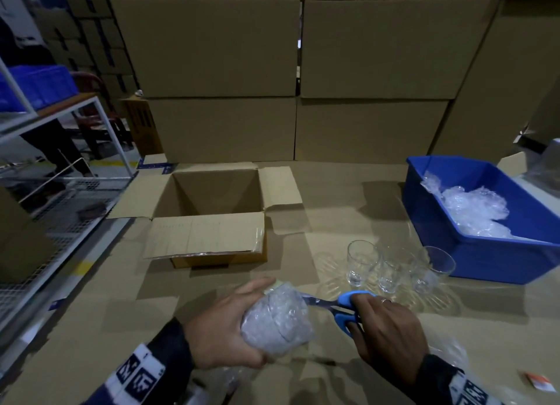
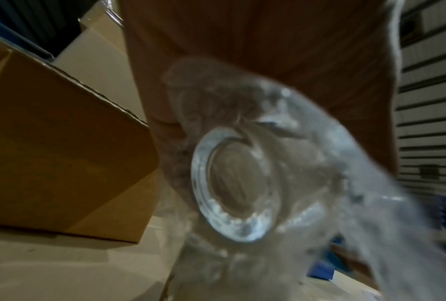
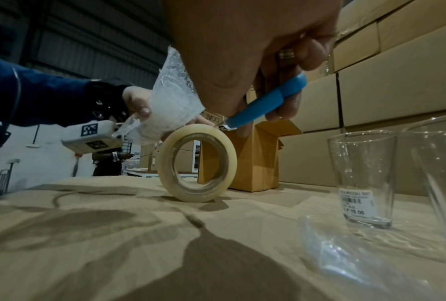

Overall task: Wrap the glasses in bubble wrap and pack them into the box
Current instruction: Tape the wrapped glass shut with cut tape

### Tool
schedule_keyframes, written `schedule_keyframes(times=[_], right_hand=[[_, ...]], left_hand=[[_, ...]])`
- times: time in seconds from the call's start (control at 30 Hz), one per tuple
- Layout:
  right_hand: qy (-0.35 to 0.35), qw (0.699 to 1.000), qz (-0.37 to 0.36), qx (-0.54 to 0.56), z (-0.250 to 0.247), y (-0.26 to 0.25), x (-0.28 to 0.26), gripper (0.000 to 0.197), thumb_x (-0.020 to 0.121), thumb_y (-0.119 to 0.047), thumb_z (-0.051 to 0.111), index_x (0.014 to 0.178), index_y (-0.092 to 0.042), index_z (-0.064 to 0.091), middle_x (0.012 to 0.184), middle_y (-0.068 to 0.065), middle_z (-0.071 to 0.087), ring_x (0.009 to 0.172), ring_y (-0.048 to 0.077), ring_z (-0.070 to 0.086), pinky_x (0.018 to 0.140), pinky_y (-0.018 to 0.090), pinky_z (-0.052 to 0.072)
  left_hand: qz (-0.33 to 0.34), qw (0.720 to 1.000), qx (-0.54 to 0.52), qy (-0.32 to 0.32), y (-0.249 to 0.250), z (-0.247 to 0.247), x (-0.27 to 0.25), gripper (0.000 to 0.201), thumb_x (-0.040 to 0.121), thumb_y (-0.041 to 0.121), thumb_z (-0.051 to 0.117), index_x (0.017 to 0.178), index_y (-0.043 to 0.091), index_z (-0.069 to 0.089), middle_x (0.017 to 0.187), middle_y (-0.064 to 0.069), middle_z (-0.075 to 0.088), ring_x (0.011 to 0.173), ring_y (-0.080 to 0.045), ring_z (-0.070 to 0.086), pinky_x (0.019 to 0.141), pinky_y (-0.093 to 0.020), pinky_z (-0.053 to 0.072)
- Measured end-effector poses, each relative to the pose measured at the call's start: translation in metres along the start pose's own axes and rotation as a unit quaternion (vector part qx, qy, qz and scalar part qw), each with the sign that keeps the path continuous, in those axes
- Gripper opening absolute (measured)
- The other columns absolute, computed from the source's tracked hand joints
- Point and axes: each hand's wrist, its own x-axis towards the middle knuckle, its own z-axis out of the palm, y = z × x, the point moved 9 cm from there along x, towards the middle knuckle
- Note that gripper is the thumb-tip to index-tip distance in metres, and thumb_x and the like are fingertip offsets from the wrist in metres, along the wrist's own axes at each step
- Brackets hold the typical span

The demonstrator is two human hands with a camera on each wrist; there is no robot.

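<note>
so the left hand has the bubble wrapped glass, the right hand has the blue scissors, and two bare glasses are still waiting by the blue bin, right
Not quite: three bare glasses stand by the blue bin, not two, as the head view shows. The rest holds: the left hand grips the bubble-wrapped glass, and the right hand holds the blue scissors.

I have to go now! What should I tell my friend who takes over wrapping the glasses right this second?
Left hand grips one bubble-wrapped glass. Right hand holds blue-handled scissors, blades at the bundle. The cream tape roll stands on the cardboard-covered table. Three bare clear glasses stand upright by the blue plastic bin of spare bubble wrap. No bundle shows in the open cardboard box. Left: finish this one, box it, wrap three more.
</note>
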Motion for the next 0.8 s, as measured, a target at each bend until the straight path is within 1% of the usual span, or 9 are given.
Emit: schedule_keyframes(times=[0.13,0.3,0.43,0.53,0.6,0.67,0.73,0.77,0.8], right_hand=[[-0.011,1.000,0.001,0.006,0.002,0.000,0.001,0.029,0.073,-0.028,0.056,0.101,-0.026,0.052,0.077,-0.003,0.062,0.060,0.023,0.060,0.052,0.031,0.046],[-0.023,0.999,0.008,0.020,0.001,0.000,0.003,0.024,0.076,-0.027,0.057,0.099,-0.026,0.059,0.077,-0.004,0.063,0.060,0.023,0.061,0.051,0.032,0.048],[-0.035,0.999,0.013,0.022,-0.002,-0.005,0.005,0.024,0.074,-0.026,0.056,0.098,-0.026,0.056,0.077,-0.006,0.063,0.058,0.020,0.059,0.051,0.029,0.043],[-0.036,0.999,0.012,0.023,-0.006,-0.009,0.006,0.027,0.072,-0.024,0.058,0.098,-0.027,0.052,0.076,-0.006,0.063,0.055,0.019,0.058,0.050,0.027,0.040],[-0.041,0.999,0.017,0.029,-0.006,-0.011,0.005,0.036,0.067,-0.023,0.067,0.099,-0.027,0.050,0.074,-0.006,0.063,0.054,0.020,0.058,0.049,0.027,0.042],[-0.050,0.998,0.028,0.024,-0.006,-0.013,0.003,0.044,0.061,-0.024,0.073,0.098,-0.026,0.049,0.072,-0.005,0.063,0.053,0.021,0.058,0.048,0.027,0.043],[-0.060,0.998,0.036,0.008,-0.007,-0.016,0.002,0.046,0.056,-0.025,0.075,0.095,-0.024,0.051,0.070,-0.003,0.063,0.049,0.021,0.057,0.046,0.028,0.042],[-0.067,0.997,0.039,0.005,-0.005,-0.016,0.001,0.045,0.054,-0.024,0.077,0.093,-0.024,0.054,0.069,-0.003,0.063,0.048,0.021,0.056,0.045,0.028,0.042],[-0.084,0.995,0.048,0.009,-0.003,-0.015,-0.001,0.044,0.053,-0.024,0.079,0.091,-0.024,0.057,0.069,-0.004,0.063,0.048,0.020,0.057,0.045,0.027,0.042]], left_hand=[[0.003,1.000,0.001,-0.021,-0.003,-0.005,0.004,0.076,0.063,0.037,0.085,0.131,0.039,0.052,0.136,0.031,0.028,0.125,0.012,0.037,0.105,-0.017,0.040],[-0.028,0.998,-0.024,-0.049,-0.009,-0.010,0.005,0.074,0.059,0.039,0.085,0.125,0.028,0.055,0.122,0.026,0.035,0.112,-0.001,0.051,0.087,-0.027,0.056],[-0.017,0.999,-0.018,-0.029,-0.006,-0.012,0.003,0.066,0.061,0.038,0.082,0.121,0.028,0.057,0.120,0.023,0.036,0.109,0.002,0.048,0.084,-0.019,0.053],[-0.006,1.000,0.016,0.001,-0.002,-0.010,-0.001,0.061,0.064,0.040,0.080,0.119,0.036,0.056,0.120,0.026,0.035,0.109,0.006,0.044,0.079,-0.008,0.045],[-0.001,0.999,0.027,0.025,-0.003,-0.005,-0.006,0.065,0.063,0.044,0.078,0.122,0.042,0.052,0.121,0.029,0.033,0.112,0.010,0.041,0.082,-0.005,0.041],[-0.008,0.998,0.012,0.054,-0.007,0.001,-0.011,0.074,0.060,0.046,0.075,0.129,0.042,0.049,0.128,0.028,0.030,0.120,0.011,0.036,0.093,-0.006,0.040],[-0.024,0.996,-0.005,0.083,-0.012,0.006,-0.016,0.084,0.056,0.046,0.073,0.135,0.045,0.044,0.141,0.025,0.025,0.131,0.005,0.030,0.104,-0.015,0.037],[-0.036,0.996,-0.019,0.084,-0.015,0.008,-0.017,0.085,0.054,0.046,0.073,0.134,0.048,0.043,0.144,0.024,0.027,0.133,0.000,0.034,0.105,-0.020,0.039],[-0.045,0.995,-0.044,0.076,-0.017,0.011,-0.018,0.084,0.053,0.042,0.076,0.131,0.049,0.045,0.143,0.023,0.037,0.128,-0.005,0.045,0.103,-0.028,0.046]])
